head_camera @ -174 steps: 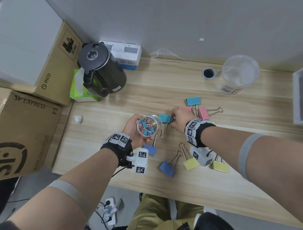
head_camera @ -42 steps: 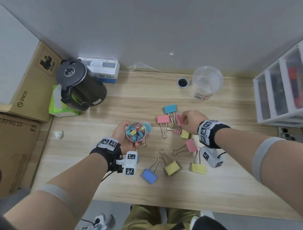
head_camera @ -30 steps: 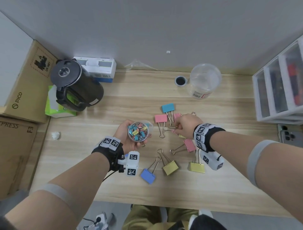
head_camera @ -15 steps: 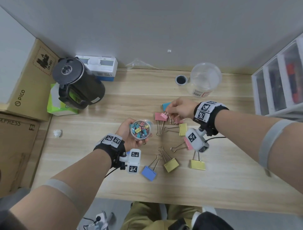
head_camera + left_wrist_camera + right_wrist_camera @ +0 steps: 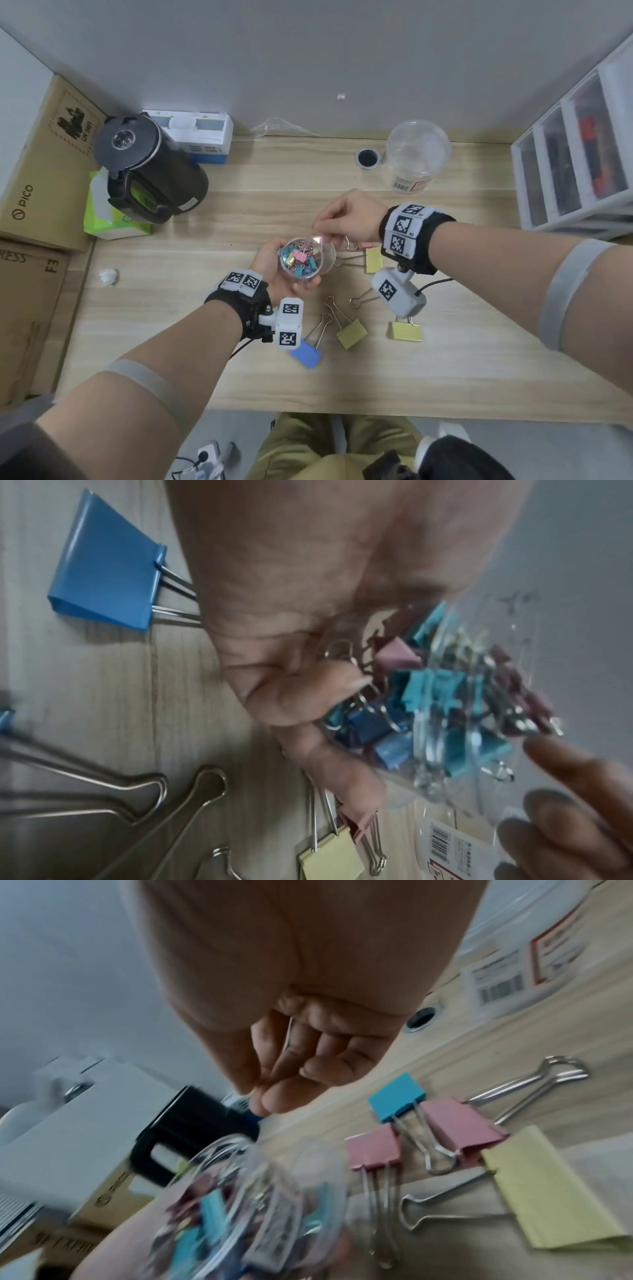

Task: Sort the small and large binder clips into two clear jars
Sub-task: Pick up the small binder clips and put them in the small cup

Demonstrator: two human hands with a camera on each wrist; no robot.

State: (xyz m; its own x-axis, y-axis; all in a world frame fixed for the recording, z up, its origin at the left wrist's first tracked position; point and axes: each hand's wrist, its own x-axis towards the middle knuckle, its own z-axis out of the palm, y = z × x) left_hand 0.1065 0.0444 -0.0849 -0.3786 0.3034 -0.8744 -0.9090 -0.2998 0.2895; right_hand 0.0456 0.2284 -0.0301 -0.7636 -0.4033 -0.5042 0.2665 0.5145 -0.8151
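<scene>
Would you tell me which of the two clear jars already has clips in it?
The small jar held in the left hand; the large jar at the table's back looks empty.

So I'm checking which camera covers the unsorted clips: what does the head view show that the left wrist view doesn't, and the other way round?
Only the head view shows the empty big jar's open top, the kettle and the right hand above the small jar. Only the left wrist view shows the left hand's fingers curled round that jar. Both show the blue clip and a yellow clip on the table.
</scene>
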